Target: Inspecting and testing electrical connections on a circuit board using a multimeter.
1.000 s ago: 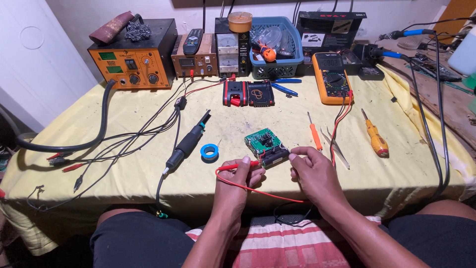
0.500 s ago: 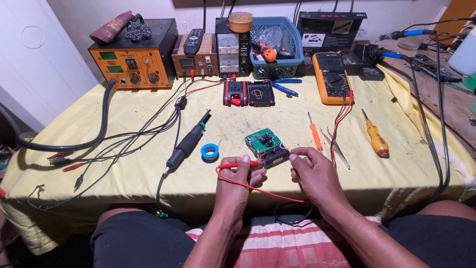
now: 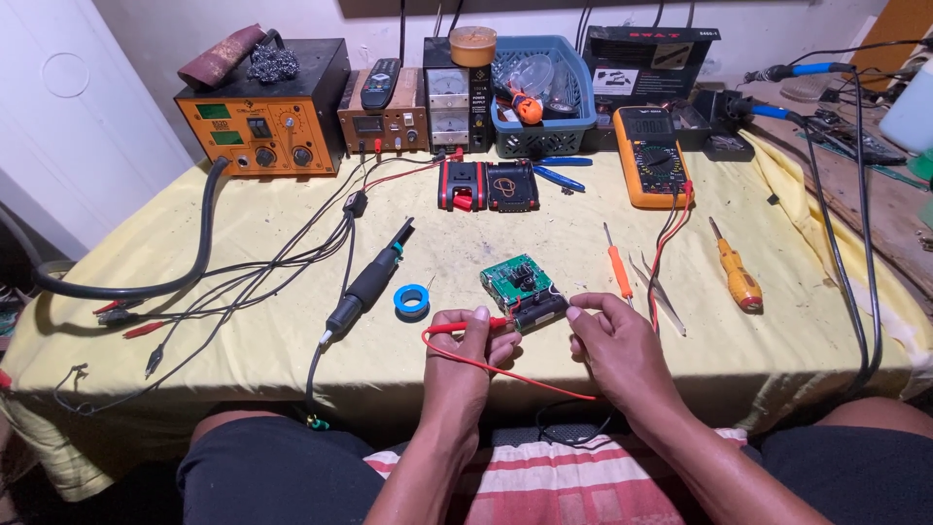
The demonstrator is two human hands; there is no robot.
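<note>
The place is a small electronics repair workshop set up in a home room. The landmark is a table covered with a yellow cloth [image 3: 243, 243]. Along its far edge, against the white wall, stand an orange soldering station [image 3: 260, 122], a bench power supply [image 3: 452, 97] and a blue basket [image 3: 573, 122] of parts. Right of the basket lies an orange multimeter [image 3: 653, 156]. Nearer the front edge lie a hot-air handle [image 3: 367, 287], screwdrivers [image 3: 736, 272], tweezers [image 3: 659, 292] and clip leads [image 3: 126, 321].

A matt yellow cloth [image 3: 243, 321] (creased) covers the bench; on it, beside a glossy green circuit board [image 3: 517, 279], lies a smooth orange plastic-handled screwdriver [image 3: 737, 274].
</note>
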